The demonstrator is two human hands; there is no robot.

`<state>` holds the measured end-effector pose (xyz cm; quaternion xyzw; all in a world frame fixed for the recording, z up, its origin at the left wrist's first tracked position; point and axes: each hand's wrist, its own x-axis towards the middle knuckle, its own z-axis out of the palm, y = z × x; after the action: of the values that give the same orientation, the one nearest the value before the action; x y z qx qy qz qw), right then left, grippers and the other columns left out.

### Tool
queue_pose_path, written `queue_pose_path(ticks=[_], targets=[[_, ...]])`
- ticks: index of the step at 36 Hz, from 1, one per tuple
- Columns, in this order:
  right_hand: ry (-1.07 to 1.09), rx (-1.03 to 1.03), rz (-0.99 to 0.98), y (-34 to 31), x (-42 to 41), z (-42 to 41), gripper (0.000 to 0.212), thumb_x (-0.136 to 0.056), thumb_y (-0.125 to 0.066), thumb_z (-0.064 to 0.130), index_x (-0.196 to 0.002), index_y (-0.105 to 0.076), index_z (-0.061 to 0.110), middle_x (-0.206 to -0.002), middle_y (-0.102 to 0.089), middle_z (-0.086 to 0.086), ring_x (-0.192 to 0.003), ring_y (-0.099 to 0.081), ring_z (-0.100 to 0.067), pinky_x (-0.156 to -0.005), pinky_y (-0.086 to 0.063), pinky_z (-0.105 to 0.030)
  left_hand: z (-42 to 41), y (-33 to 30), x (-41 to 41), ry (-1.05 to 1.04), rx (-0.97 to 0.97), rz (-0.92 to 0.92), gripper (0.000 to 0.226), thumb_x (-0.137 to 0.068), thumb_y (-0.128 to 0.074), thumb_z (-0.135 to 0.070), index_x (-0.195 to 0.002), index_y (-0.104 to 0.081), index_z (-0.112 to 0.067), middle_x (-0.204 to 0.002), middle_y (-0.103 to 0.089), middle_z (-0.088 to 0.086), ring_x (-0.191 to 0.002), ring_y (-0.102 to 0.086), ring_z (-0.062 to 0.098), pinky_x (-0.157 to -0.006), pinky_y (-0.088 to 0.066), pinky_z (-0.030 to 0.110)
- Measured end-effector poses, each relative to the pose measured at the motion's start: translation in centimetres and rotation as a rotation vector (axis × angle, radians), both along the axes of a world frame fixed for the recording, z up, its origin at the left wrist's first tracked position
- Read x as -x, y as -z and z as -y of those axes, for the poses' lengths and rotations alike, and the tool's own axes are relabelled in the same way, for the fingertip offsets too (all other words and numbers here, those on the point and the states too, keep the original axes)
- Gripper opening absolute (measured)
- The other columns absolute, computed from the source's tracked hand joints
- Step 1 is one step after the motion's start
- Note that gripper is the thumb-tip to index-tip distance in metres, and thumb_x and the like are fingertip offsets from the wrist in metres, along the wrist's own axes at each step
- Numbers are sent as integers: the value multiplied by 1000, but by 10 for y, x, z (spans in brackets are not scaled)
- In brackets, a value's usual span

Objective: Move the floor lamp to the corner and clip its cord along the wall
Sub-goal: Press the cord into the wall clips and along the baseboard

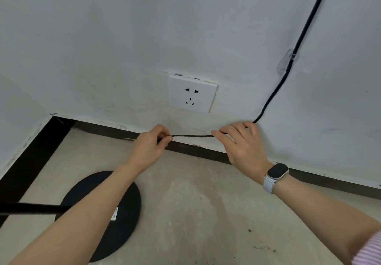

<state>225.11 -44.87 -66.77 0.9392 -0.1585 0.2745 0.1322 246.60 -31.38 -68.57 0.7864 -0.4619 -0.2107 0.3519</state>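
- Cord [191, 136] is pinched by left hand [149, 148] and right hand [243, 143] grips, taut.
- Overtension may strip clip [287, 60] from wall [123, 38].

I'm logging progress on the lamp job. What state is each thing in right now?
Cord: stretched between both hands, low against the wall.
Clear clip: on the wall, cord running through it.
Socket: nothing plugged in.
Lamp base: flat on the floor near the corner.
Left hand: pinching the cord.
Right hand: holding the cord.
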Motion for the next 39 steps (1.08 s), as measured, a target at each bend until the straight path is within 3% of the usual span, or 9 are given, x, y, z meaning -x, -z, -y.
queue_pose_path(ticks=[5,13,18,24,28,35,39], targets=[[-107,102,-185,13,1,-3,40,-85,-33,-6,-114,-57,7,-106,-67,-9,-101,-53,-25,-89,-37,-45,9,10,11,14,-46,209,9,-90,-56,-23,-86,-57,-15,-77,-69,1,-73,-62,25,-62,-47,36],[-95,289,-512,27,0,2,48,-91,-16,-5,-121,-53,0,-129,-58,-13,-118,-55,-29,-97,-43,-54,31,21,20,-119,-176,159,16,-93,-47,-26,-89,-55,-12,-83,-72,8,-78,-62,32,-69,-51,45],[-37,335,-580,35,2,6,48,-87,-20,-2,-123,-52,-1,-138,-50,-13,-127,-47,-28,-104,-35,-55,38,26,23,-82,-256,155,15,-91,-50,-27,-89,-59,-15,-85,-72,6,-84,-62,31,-73,-51,43],[49,356,-668,46,8,14,53,-85,-23,5,-137,-33,4,-148,-37,-6,-136,-35,-23,-112,2,-51,44,27,25,-111,-277,146,15,-89,-52,-29,-88,-60,-16,-86,-72,6,-87,-61,32,-76,-50,42],[75,308,-701,45,8,15,58,-82,-19,8,-138,-34,13,-147,-38,-4,-136,-36,-21,-112,4,-47,50,27,30,-118,-308,117,16,-89,-51,-29,-88,-60,-15,-90,-71,8,-89,-60,33,-78,-49,40],[18,249,-707,42,18,17,59,-83,-11,5,-137,-36,9,-146,-38,-12,-135,-37,-27,-112,2,-47,55,23,25,-144,-235,102,25,-87,-57,-36,-89,-64,-11,-90,-70,10,-87,-61,32,-73,-48,37],[15,233,-737,43,24,16,60,-81,-14,7,-137,-36,7,-146,-37,-16,-134,-38,-30,-111,2,-48,49,28,15,-128,-140,31,16,-82,-66,-24,-87,-65,-9,-91,-73,8,-91,-65,30,-84,-48,42]])
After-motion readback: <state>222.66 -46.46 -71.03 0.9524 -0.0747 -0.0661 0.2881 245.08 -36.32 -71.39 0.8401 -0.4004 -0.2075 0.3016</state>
